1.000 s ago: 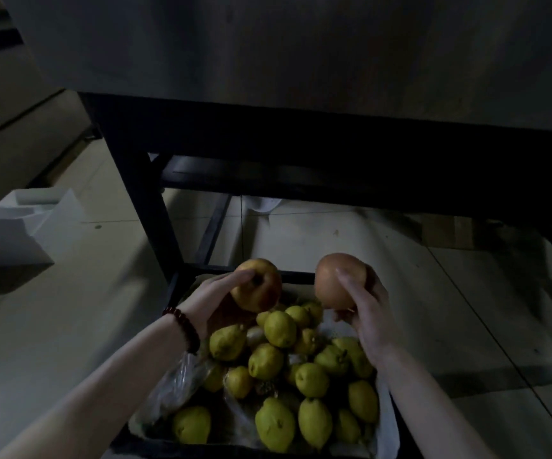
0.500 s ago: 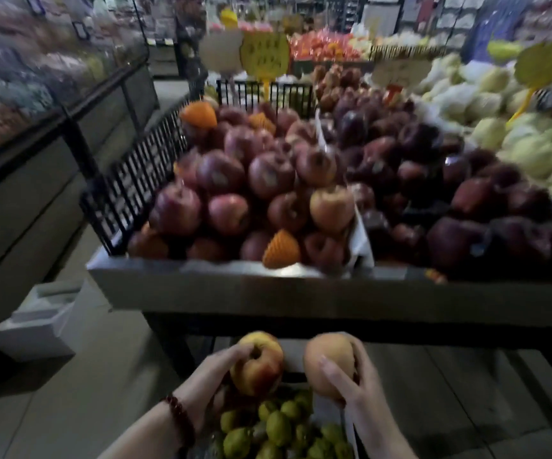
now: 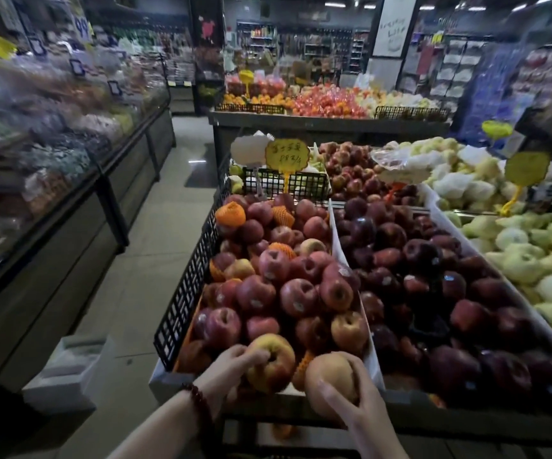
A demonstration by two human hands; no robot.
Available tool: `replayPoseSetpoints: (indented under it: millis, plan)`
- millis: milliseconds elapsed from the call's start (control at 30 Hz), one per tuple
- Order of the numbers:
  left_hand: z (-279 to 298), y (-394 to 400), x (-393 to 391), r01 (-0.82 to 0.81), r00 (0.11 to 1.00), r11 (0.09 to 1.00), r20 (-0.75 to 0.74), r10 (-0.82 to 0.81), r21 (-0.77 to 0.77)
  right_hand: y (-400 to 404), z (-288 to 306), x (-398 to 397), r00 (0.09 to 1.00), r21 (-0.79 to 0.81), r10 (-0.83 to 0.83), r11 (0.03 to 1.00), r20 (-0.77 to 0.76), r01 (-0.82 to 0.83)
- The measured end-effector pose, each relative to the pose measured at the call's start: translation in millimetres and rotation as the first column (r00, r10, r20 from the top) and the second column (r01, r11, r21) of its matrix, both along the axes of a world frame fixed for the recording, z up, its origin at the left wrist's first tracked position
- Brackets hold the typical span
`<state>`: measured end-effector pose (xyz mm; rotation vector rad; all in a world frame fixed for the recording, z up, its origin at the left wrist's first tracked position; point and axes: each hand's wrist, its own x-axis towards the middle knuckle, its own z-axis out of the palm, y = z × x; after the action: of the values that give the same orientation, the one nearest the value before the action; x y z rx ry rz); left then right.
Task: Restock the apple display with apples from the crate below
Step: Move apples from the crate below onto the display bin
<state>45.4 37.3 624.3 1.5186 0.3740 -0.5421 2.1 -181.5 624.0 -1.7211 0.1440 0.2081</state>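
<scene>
One apple is held in the left hand, another apple in the right hand, at 6 o'clock of the apple display. Neither is put down yet.

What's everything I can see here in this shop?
red-yellow apple: one, left hand, over the bin's front edge
pale peach-coloured apple: one, right hand
red apple pile: many, black-fenced bin
orange foam fruit nets: several, among the pile
dark red apples: many, next bin right
pale green fruit: many, far right
yellow price sign: one, behind the pile
white foam box: one, floor left
left hand: dark bead bracelet
right hand: bare
</scene>
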Motion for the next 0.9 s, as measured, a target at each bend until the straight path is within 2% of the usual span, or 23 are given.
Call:
replayPoseSetpoints:
  millis: [167, 333, 533, 600, 667, 733, 800, 900]
  plan:
    - [5.2, 44.6, 47.6, -0.141, 0.981, 0.972, 0.157, 0.112, 0.188, 27.2, -0.3, 26.4, 0.998, -0.062, 0.057, 0.996, -0.023, -0.058]
    - [3.7, 76.8, 120.7, -0.268, 0.953, 0.865, 0.247, 0.174, 0.425, 40.0, -6.7, 48.4, 0.998, -0.141, 0.056, 0.988, -0.032, -0.060]
    - [-6.5, 68.6, 208.1, -0.357, 0.926, 0.840, 0.271, 0.262, 0.408, 42.8, -19.8, 70.7, 0.999, -0.193, 0.052, 0.980, 0.016, -0.048]
    - [-14.3, 60.4, 228.0, -0.336, 0.932, 0.842, 0.276, 0.234, 0.421, 40.8, -24.1, 76.8, 0.999, -0.192, 0.046, 0.981, 0.016, -0.042]
    - [-26.4, 54.0, 238.2, -0.241, 0.964, 0.830, 0.226, 0.142, 0.503, 37.9, -28.7, 79.9, 0.999, -0.194, 0.039, 0.980, 0.010, -0.036]
    - [-37.7, 53.1, 241.9, -0.156, 0.980, 0.775, 0.192, 0.046, 0.613, 34.5, -33.2, 80.6, 1.000, -0.196, 0.030, 0.980, -0.001, -0.030]
    - [-45.1, 57.0, 245.8, -0.139, 0.976, 0.697, 0.215, -0.022, 0.703, 31.9, -36.9, 81.7, 1.000, -0.197, 0.022, 0.980, -0.008, -0.023]
    - [-43.4, 63.7, 249.2, -0.057, 0.973, 0.685, 0.195, -0.126, 0.726, 33.0, -41.6, 84.8, 0.999, -0.200, 0.030, 0.979, -0.015, -0.032]
